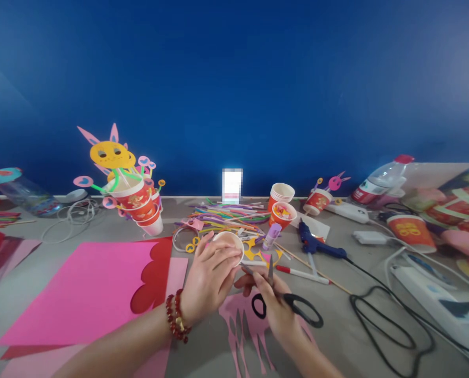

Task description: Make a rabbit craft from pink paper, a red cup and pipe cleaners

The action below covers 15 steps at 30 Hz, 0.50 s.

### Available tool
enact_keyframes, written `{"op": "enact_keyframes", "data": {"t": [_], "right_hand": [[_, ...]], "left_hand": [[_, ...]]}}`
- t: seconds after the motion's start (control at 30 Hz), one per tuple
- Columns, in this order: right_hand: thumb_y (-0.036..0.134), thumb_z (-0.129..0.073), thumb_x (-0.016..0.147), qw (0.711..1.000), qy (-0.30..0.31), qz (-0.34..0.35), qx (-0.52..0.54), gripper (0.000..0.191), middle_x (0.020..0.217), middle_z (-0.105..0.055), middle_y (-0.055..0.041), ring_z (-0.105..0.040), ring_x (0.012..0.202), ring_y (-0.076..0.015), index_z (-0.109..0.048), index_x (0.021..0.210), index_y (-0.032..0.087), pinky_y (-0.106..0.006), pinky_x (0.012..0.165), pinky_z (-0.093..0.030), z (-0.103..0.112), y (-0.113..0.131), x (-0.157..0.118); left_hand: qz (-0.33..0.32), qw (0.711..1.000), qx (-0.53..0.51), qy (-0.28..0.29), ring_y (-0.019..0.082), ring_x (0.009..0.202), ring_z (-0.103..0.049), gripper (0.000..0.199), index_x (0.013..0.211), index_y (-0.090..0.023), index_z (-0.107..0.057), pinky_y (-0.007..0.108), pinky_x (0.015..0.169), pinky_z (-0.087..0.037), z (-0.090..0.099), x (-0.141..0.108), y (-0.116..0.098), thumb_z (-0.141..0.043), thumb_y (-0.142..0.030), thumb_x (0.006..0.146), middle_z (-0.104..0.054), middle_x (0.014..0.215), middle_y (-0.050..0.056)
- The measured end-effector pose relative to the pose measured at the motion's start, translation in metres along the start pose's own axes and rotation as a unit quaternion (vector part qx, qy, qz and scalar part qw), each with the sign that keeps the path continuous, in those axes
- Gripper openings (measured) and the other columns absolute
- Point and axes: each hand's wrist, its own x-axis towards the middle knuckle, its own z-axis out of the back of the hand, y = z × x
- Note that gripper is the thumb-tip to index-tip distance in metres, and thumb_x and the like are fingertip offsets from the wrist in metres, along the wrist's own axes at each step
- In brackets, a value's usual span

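Note:
My left hand [209, 275], with a red bead bracelet at the wrist, is closed round a paper cup [237, 242]. Its fingers lie across the cup and cover much of it; the pale rim shows past them. In my right hand [279, 299] is a pair of scissors [305, 311] with black handles. The blades point up and away, slightly parted, close to the cup's lower right side; whether they touch it I cannot tell. Beneath both hands lies a pink paper sheet [236, 315] with long pointed shapes cut out of it.
Pink card [81, 289] covers the left side of the table. Stacked decorated cups [134, 202] stand behind it. Pipe cleaners [230, 216], a glue stick [273, 235], a red-capped marker [303, 274] and yellow scraps lie ahead. A blue glue gun [317, 244] trails its cord on the right.

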Motion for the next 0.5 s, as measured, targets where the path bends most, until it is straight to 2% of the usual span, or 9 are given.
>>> {"op": "enact_keyframes", "data": {"t": [0.1, 0.23, 0.37, 0.5], "right_hand": [[0.041, -0.049, 0.096, 0.996, 0.006, 0.024, -0.087, 0.029, 0.080, -0.072, -0.0040, -0.063, 0.069, -0.0169, -0.070, 0.097, 0.021, -0.026, 0.065, -0.048, 0.004, -0.001, -0.002], [0.039, -0.046, 0.097, 0.990, 0.001, 0.059, -0.126, 0.028, 0.084, -0.073, -0.0035, -0.064, 0.069, -0.0164, -0.068, 0.104, 0.023, -0.025, 0.063, -0.049, 0.004, 0.005, -0.002], [0.036, -0.045, 0.097, 0.985, 0.003, 0.080, -0.150, 0.026, 0.084, -0.074, -0.0029, -0.065, 0.069, -0.0161, -0.068, 0.101, 0.023, -0.024, 0.063, -0.049, 0.003, 0.013, -0.002], [0.037, -0.045, 0.097, 0.987, 0.003, 0.061, -0.151, 0.028, 0.083, -0.074, -0.0030, -0.064, 0.068, -0.0159, -0.068, 0.096, 0.023, -0.024, 0.063, -0.049, 0.004, 0.015, -0.003]], "left_hand": [[0.000, 1.000, -0.016, 0.007, 0.022, 0.107, -0.059, 0.023, 0.106, -0.020, -0.064, 0.052, 0.113, -0.026, 0.001, 0.001, 0.003, -0.055, -0.009, 0.088, -0.073, 0.110, 0.003], [0.025, 0.999, -0.039, 0.013, 0.021, 0.103, -0.060, 0.017, 0.098, -0.020, -0.065, 0.048, 0.108, -0.034, 0.004, 0.003, 0.005, -0.056, -0.011, 0.087, -0.071, 0.105, 0.005], [0.027, 0.999, -0.020, 0.008, 0.019, 0.094, -0.061, 0.016, 0.097, -0.020, -0.064, 0.051, 0.110, -0.029, 0.003, 0.001, 0.002, -0.055, -0.010, 0.088, -0.070, 0.093, 0.003], [0.031, 0.999, -0.022, 0.000, 0.018, 0.092, -0.062, 0.014, 0.098, -0.020, -0.061, 0.049, 0.111, -0.027, 0.000, -0.001, 0.001, -0.056, -0.010, 0.089, -0.070, 0.089, 0.002]]}}
